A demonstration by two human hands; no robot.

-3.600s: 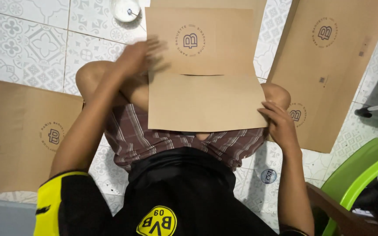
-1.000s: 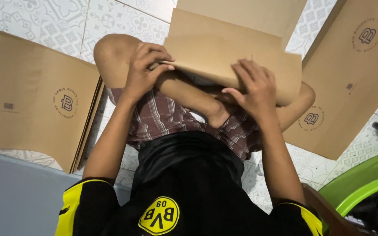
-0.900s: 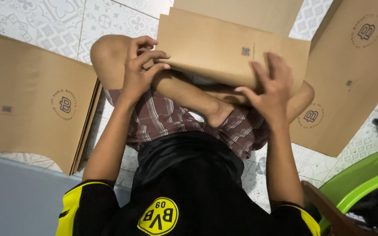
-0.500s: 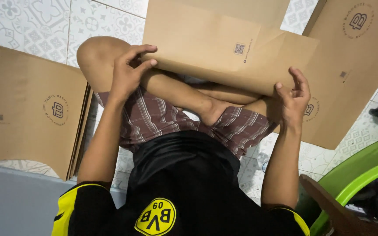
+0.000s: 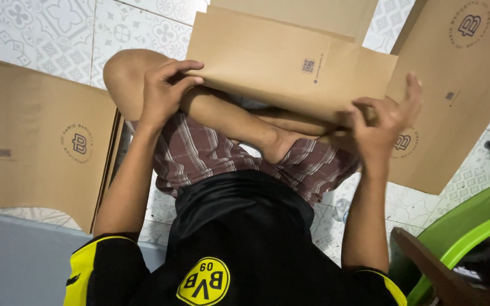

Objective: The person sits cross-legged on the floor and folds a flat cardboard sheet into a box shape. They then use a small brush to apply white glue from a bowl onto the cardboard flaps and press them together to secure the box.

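Observation:
I sit cross-legged on a tiled floor with a flat brown cardboard box blank (image 5: 290,68) lying across my knees. My left hand (image 5: 163,90) pinches its near-left edge, thumb on top and fingers curled under. My right hand (image 5: 384,122) grips the near-right corner, fingers spread over the fold. The blank is folded over, with a small printed square code on its upper panel. Its far part runs out of the top of the view.
A stack of flat brown cardboard blanks (image 5: 41,136) lies on the floor at my left. Another stack (image 5: 460,73) lies at my right. A green plastic chair (image 5: 472,226) and a dark wooden piece (image 5: 432,272) stand at the lower right.
The cardboard blank has been folded and turned across my knees. My right hand slid from the middle of its near edge out to the right corner. My left hand stays at the left edge.

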